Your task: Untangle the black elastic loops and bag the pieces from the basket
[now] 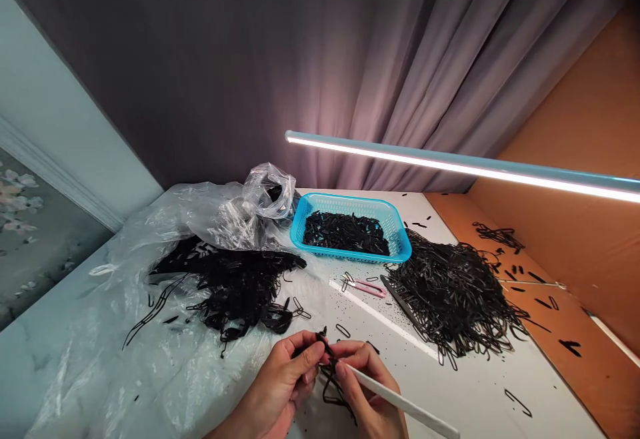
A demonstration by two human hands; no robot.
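I see a black strip between two hands.
The left hand pinches it at the fingertips; its long axis slants toward the right hand, equally close, which pinches a white stick.

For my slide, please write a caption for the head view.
Left hand holds thin black pieces, right hand a flat white stick; beyond, a blue rectangular plastic basket.
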